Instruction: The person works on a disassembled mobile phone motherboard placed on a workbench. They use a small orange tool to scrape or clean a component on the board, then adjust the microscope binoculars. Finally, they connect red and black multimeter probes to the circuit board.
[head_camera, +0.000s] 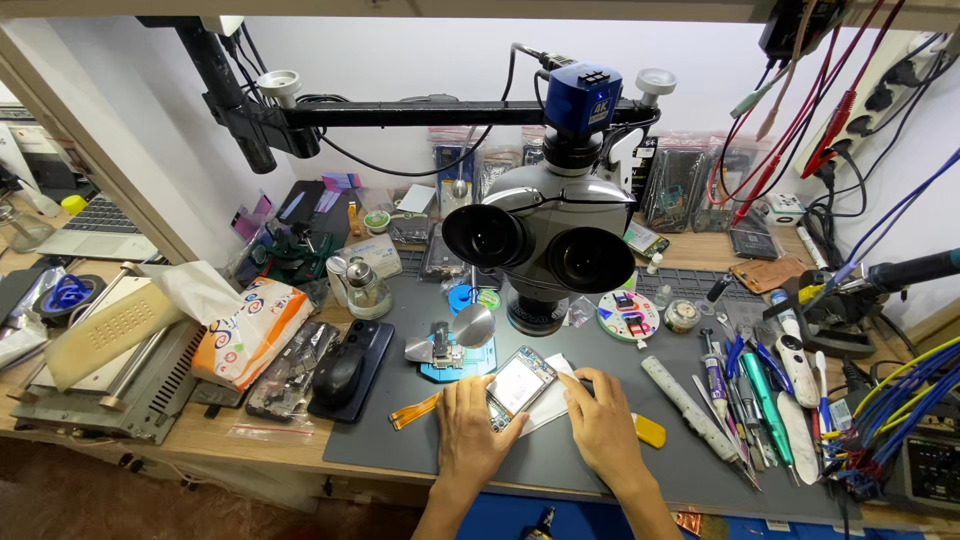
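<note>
Grey matting (600, 460) covers the bench, and on its near edge an opened phone (519, 385) is lain flat — held between two bare hands. The left hand (468, 425) is curled against the phone's lower left corner, fingers narrowed onto its edge. The right hand (603, 425) is set just to the phone's right, fingers bent and pinched at its side over a white sheet (552, 400); whether anything small is gripped there cannot be told. A yellow pick (649, 431) is seen just beside the right hand. Farther back, a blue board holder (455, 357) is placed near the phone, and beyond it the stereo microscope (550, 235) is hung over the mat. A black mouse (338, 375) is rested well to the left.
</note>
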